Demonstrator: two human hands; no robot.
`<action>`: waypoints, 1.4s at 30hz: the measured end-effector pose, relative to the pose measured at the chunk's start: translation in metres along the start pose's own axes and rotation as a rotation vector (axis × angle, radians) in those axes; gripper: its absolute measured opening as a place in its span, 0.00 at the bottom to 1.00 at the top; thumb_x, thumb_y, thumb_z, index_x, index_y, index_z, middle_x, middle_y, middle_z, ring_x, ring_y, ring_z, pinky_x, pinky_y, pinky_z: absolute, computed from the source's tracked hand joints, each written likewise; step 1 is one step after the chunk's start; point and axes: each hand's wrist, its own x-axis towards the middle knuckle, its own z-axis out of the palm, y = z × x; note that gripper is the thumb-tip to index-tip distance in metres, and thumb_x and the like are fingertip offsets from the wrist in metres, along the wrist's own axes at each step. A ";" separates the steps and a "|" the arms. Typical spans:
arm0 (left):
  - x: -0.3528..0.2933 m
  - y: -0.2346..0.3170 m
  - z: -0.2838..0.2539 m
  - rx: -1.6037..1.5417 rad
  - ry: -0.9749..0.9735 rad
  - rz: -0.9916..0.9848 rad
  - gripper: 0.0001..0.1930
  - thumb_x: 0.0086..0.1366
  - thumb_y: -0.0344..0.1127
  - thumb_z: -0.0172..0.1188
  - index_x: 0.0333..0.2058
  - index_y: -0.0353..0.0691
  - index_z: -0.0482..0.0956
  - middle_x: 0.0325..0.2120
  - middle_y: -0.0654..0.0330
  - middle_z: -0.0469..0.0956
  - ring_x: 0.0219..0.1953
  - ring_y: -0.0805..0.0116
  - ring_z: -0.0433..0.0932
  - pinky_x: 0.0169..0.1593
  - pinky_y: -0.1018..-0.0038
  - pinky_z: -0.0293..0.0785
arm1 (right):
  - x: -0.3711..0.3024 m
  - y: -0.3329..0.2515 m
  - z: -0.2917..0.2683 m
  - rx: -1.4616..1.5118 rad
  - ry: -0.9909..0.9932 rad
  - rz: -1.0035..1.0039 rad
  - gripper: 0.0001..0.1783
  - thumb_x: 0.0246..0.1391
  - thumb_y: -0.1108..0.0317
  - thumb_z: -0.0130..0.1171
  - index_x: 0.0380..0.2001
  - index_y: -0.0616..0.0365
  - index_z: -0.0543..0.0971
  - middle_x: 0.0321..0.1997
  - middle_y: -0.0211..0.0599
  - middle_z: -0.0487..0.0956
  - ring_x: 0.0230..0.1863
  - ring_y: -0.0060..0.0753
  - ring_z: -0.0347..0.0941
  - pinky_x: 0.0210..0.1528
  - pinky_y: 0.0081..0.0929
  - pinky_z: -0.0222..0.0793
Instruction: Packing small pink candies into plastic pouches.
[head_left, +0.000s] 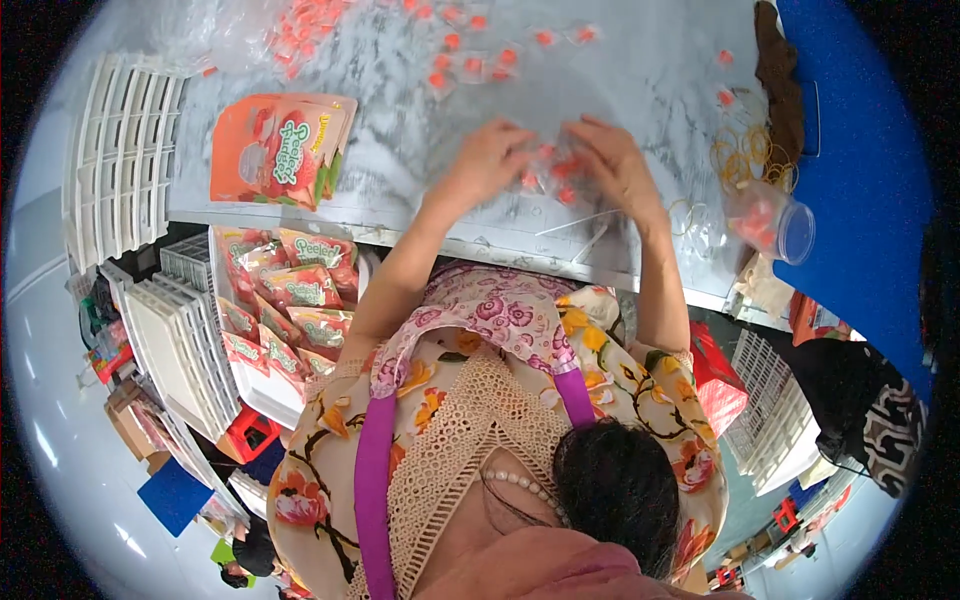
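On the grey-white tabletop, several small red candies in clear wrappers (565, 195) lie in a loose group between my two hands. My left hand (485, 165) is at the left of this group, its fingers stretched toward the candies and slightly blurred. From the right, my right hand (618, 172) reaches over the group with its fingers apart and bent, the fingertips close to or touching the wrappers. Whether either fingertip pinches a wrapper is hard to make out. To the left lies a stack of flat red printed pouches (260, 150).
More wrapped red candies (473, 66) are scattered farther back, beside a larger heap (300, 35). At right are yellow rubber bands (735, 155) and a clear jar (785, 228) on its side. Filled pouches (300, 285) sit in a tray below the left table edge. White crates (125, 150) stand left.
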 end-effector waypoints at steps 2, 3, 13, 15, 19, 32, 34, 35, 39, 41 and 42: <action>0.012 -0.011 -0.011 -0.049 0.226 -0.113 0.20 0.58 0.33 0.59 0.51 0.41 0.75 0.35 0.52 0.79 0.35 0.60 0.79 0.39 0.69 0.74 | 0.021 0.004 -0.013 0.289 0.103 0.131 0.19 0.54 0.71 0.54 0.50 0.53 0.76 0.53 0.42 0.76 0.56 0.46 0.69 0.56 0.38 0.64; 0.020 -0.015 -0.018 -0.046 0.235 -0.116 0.20 0.58 0.33 0.59 0.51 0.41 0.75 0.35 0.52 0.79 0.35 0.60 0.79 0.39 0.69 0.74 | 0.035 0.010 -0.019 0.289 0.098 0.122 0.19 0.54 0.71 0.54 0.50 0.53 0.76 0.53 0.42 0.76 0.56 0.46 0.69 0.56 0.38 0.64; 0.056 -0.032 -0.043 0.082 0.389 -0.221 0.24 0.51 0.24 0.64 0.49 0.37 0.75 0.38 0.50 0.75 0.37 0.58 0.77 0.42 0.67 0.74 | 0.139 0.070 0.012 0.120 0.074 -0.077 0.31 0.43 0.79 0.44 0.54 0.53 0.75 0.54 0.43 0.75 0.56 0.44 0.69 0.54 0.30 0.66; 0.056 -0.034 -0.041 0.083 0.408 -0.272 0.24 0.49 0.22 0.64 0.49 0.37 0.75 0.39 0.49 0.74 0.38 0.55 0.76 0.44 0.65 0.73 | 0.136 0.063 0.018 0.161 0.092 -0.070 0.32 0.41 0.80 0.42 0.54 0.52 0.75 0.53 0.42 0.75 0.55 0.44 0.69 0.53 0.30 0.67; 0.066 -0.047 -0.030 0.157 0.285 -0.075 0.26 0.51 0.26 0.65 0.52 0.40 0.75 0.39 0.50 0.74 0.37 0.61 0.78 0.39 0.69 0.75 | 0.127 0.065 0.024 0.084 0.091 -0.166 0.33 0.43 0.78 0.45 0.56 0.50 0.73 0.54 0.41 0.76 0.54 0.40 0.69 0.53 0.29 0.67; 0.053 -0.054 -0.047 0.062 0.314 -0.126 0.21 0.52 0.28 0.64 0.47 0.43 0.79 0.36 0.55 0.78 0.34 0.63 0.78 0.40 0.72 0.74 | 0.053 0.071 -0.033 0.234 0.243 0.352 0.23 0.55 0.74 0.50 0.56 0.52 0.73 0.52 0.30 0.77 0.44 0.18 0.70 0.48 0.17 0.65; 0.050 -0.050 -0.052 0.119 0.421 -0.157 0.20 0.51 0.28 0.64 0.46 0.43 0.80 0.35 0.55 0.78 0.34 0.62 0.78 0.40 0.71 0.74 | 0.058 0.067 -0.026 0.220 0.243 0.291 0.23 0.55 0.75 0.50 0.55 0.52 0.74 0.52 0.32 0.77 0.47 0.20 0.71 0.49 0.18 0.65; 0.045 -0.047 -0.059 0.180 0.538 -0.192 0.19 0.51 0.29 0.64 0.45 0.43 0.80 0.35 0.55 0.78 0.34 0.61 0.78 0.39 0.70 0.74 | 0.061 0.064 -0.023 0.208 0.237 0.219 0.22 0.55 0.76 0.49 0.55 0.52 0.75 0.52 0.34 0.77 0.49 0.23 0.72 0.51 0.20 0.65; 0.030 -0.072 -0.070 0.310 0.437 -0.191 0.18 0.52 0.30 0.64 0.44 0.45 0.81 0.33 0.54 0.77 0.33 0.60 0.78 0.39 0.69 0.74 | 0.069 0.075 -0.006 0.155 0.285 0.124 0.22 0.55 0.76 0.50 0.54 0.52 0.75 0.53 0.37 0.77 0.50 0.27 0.73 0.52 0.21 0.66; 0.023 -0.071 -0.063 0.240 0.479 -0.244 0.19 0.51 0.31 0.66 0.44 0.44 0.80 0.33 0.54 0.76 0.33 0.60 0.78 0.39 0.68 0.74 | 0.073 0.075 0.001 0.112 0.292 0.117 0.21 0.55 0.76 0.50 0.53 0.53 0.75 0.53 0.38 0.77 0.51 0.30 0.73 0.53 0.22 0.66; 0.023 -0.063 -0.062 0.243 0.478 -0.244 0.19 0.51 0.31 0.66 0.44 0.44 0.80 0.33 0.54 0.76 0.33 0.60 0.78 0.39 0.68 0.74 | 0.077 0.069 0.001 0.115 0.293 0.117 0.21 0.55 0.76 0.50 0.53 0.53 0.75 0.53 0.38 0.77 0.51 0.30 0.73 0.53 0.22 0.66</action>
